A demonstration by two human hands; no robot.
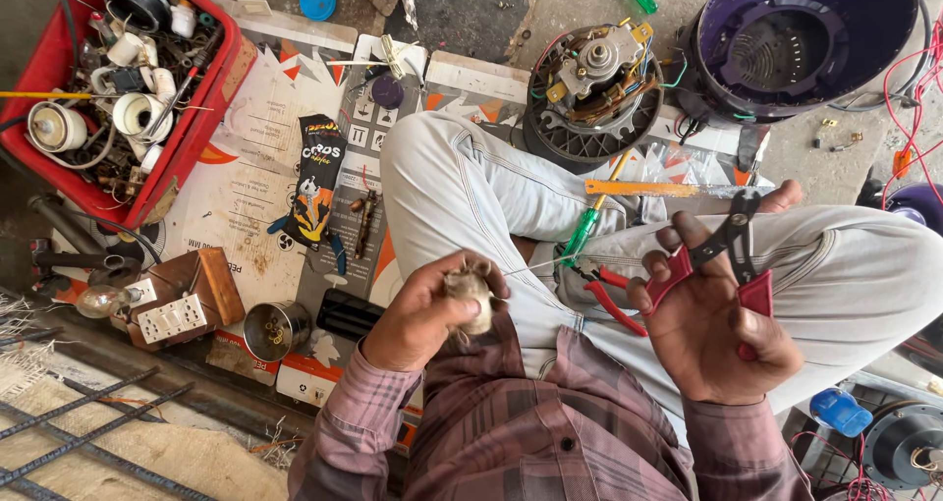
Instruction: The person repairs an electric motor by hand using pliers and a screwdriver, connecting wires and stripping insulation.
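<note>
Two hands busy, lap as workbench

Left hand [427, 309] pinches a small wound coil [470, 290], its wire pulled taut; right hand [712, 329] wraps red-handled pliers [722, 255], frame centre.

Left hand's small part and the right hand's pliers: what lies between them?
In the head view, between the part in the left hand and the pliers in the right hand lie red-handled cutters and a green screwdriver on the lap.

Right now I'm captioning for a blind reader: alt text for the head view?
A seated person's left hand holds a small pale spool, the right hand red-handled pliers. A motor, purple tub and red parts crate lie around.
</note>
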